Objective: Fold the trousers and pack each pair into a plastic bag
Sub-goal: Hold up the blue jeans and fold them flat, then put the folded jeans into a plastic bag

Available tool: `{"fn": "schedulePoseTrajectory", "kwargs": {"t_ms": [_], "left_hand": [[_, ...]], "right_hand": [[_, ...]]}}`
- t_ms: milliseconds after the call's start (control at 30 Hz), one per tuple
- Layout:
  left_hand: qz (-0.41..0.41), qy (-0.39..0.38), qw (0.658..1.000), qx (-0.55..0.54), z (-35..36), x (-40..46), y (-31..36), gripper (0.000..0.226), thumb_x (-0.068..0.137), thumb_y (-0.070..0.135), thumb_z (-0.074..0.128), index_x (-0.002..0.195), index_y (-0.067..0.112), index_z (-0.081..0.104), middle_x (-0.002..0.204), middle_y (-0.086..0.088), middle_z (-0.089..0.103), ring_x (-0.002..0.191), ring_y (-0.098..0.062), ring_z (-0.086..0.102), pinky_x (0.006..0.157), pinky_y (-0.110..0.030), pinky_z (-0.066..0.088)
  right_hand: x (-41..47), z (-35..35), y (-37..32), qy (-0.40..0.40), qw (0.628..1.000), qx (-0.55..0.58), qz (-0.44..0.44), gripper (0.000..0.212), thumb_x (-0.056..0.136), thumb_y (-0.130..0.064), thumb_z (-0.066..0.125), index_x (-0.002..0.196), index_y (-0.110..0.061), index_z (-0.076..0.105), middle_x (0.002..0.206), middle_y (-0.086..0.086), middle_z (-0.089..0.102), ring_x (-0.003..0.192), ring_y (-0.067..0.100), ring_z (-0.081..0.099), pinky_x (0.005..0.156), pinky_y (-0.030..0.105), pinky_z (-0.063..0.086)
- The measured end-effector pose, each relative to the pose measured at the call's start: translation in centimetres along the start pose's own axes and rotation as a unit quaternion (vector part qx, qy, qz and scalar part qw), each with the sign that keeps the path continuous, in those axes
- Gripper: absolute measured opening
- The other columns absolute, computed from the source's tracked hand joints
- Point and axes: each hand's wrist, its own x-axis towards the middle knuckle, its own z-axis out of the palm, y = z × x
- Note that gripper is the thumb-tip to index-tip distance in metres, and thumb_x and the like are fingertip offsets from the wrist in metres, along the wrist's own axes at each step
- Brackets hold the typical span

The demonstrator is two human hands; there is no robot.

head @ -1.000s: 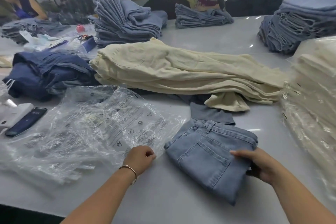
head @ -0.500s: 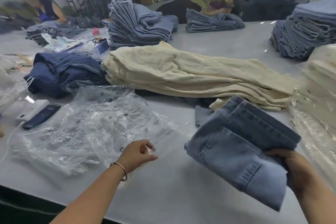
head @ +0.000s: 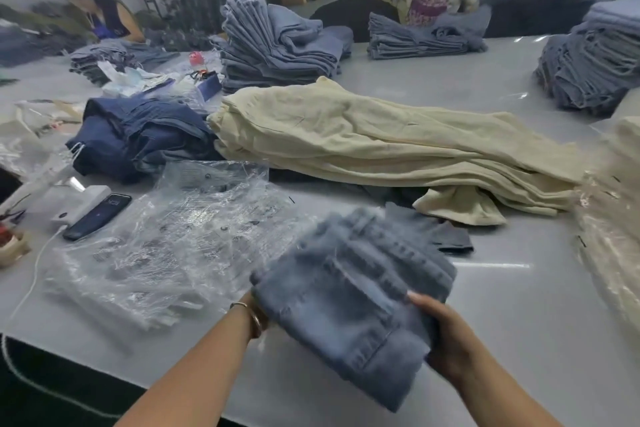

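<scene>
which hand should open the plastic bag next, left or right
Left. The left hand is mostly hidden behind the jeans but sits right beside the bags, while the right hand grips the jeans on the far side from them.

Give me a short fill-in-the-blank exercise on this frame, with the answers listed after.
1. The right hand grips a folded pair of light blue ____.
2. The heap of clear plastic bags lies to the ____ of that folded pair.
3. The black phone rests against a ____ device.
4. The long pile behind the folded pair is ____ coloured trousers.

Missing words: jeans; left; white; cream
</scene>
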Motion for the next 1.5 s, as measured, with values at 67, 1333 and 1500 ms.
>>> {"fn": "schedulePoseTrajectory", "kwargs": {"t_ms": [67,1333,1500], "left_hand": [[-0.023,-0.037,0.996,-0.08,0.8,-0.2,-0.1,0.021,0.098,0.005,0.042,0.086,0.012,0.057,0.09,-0.01,0.058,0.079,-0.022,0.058,0.065,-0.032,0.05],[0.1,0.167,0.98,0.047,-1.9,0.4,4.0,0.01,0.085,0.022,0.067,0.078,0.026,0.073,0.062,0.004,0.063,0.053,-0.008,0.052,0.053,-0.023,0.041],[0.065,0.092,0.962,0.249,-1.2,0.9,4.7,0.014,0.07,0.016,0.062,0.063,0.025,0.055,0.08,0.004,0.053,0.068,-0.014,0.052,0.056,-0.025,0.037]], "right_hand": [[-0.1,-0.8,2.8,-0.013,0.999,0.035,0.034,0.048,0.068,-0.003,0.065,0.116,0.004,0.066,0.117,0.025,0.065,0.097,0.037,0.068,0.077,0.044,0.059],[0.1,-1.4,5.2,0.132,0.985,-0.05,-0.098,0.037,0.048,0.024,0.054,0.08,0.013,0.07,0.077,0.022,0.072,0.063,0.025,0.07,0.049,0.027,0.055],[-0.5,-0.3,5.7,0.09,0.949,-0.25,-0.168,0.077,0.047,0.042,0.065,0.116,0.008,0.055,0.071,-0.025,0.068,0.067,-0.012,0.062,0.062,0.004,0.045]]}}
